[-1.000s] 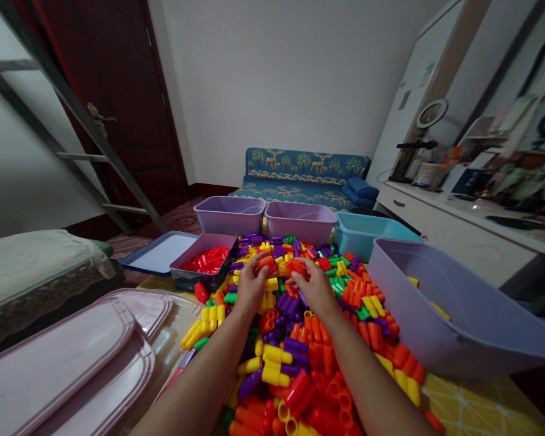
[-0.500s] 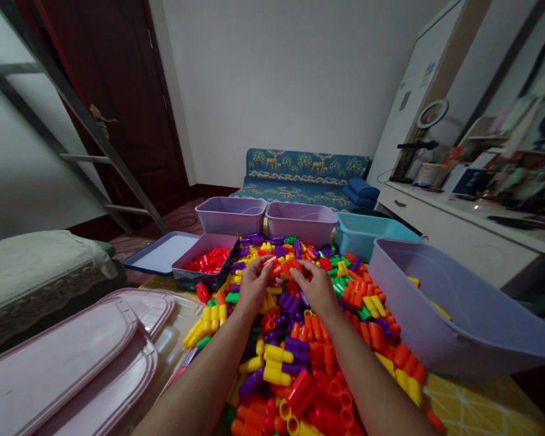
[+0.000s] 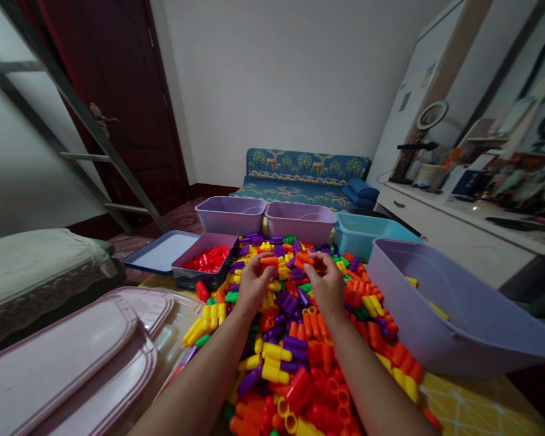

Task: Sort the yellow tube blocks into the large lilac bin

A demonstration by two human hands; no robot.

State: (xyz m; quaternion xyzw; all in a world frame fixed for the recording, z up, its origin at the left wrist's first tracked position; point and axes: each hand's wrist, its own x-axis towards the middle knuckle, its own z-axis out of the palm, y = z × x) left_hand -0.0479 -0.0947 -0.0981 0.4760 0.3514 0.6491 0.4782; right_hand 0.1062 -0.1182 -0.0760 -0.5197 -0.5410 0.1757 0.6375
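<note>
Over the far part of a heap of plastic toy building pieces (image 3: 277,352), my left hand (image 3: 254,280) pinches an orange toy piece (image 3: 269,261) between thumb and fingers. To its right, my right hand (image 3: 327,283) grips another orange toy piece (image 3: 304,259). A gap separates the two pieces. Yellow, purple, red, green and orange tube-shaped pieces lie below and around both hands, some joined in rows. Left of my left hand stands a dark-rimmed box (image 3: 204,259) with red pieces inside.
Two purple bins (image 3: 229,219) and a teal bin (image 3: 373,233) line the far edge. A larger purple bin (image 3: 418,315) at right holds a few yellow pieces. Pale pink lids (image 3: 63,363) lie at left, near a blue-rimmed lid (image 3: 161,251). A patterned sofa (image 3: 300,175) stands behind.
My hands have moved apart, my right hand shifting to the right. The orange pieces, close together before, are now separate, one in each hand.
</note>
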